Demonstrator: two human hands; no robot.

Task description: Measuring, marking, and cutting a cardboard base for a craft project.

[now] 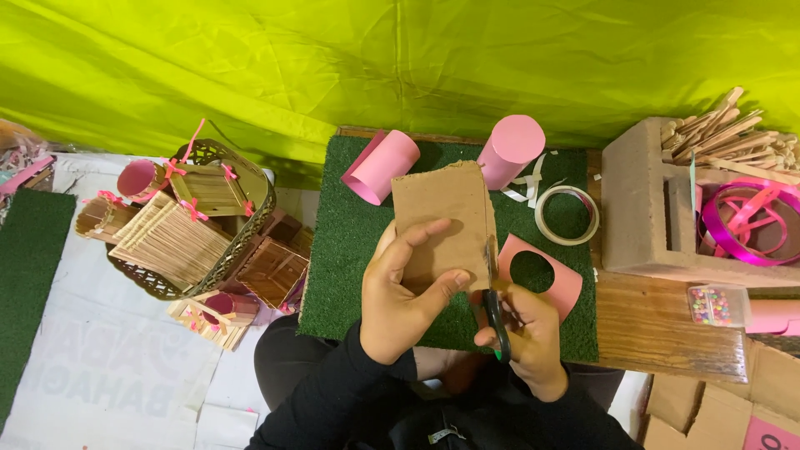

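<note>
head view: left hand [406, 292] pinches the stiff, light cardboard piece [442, 218] by its lower edge; right hand [523, 335] is closed on the scissors [495, 310].

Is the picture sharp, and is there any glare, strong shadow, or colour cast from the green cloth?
Head view: mostly sharp; light is soft and even. The pink ribbon shows bright glare, and the pink tube casts a faint shadow on the green mat. The left hand on the cardboard and the right hand are clear, without green tint.
</note>
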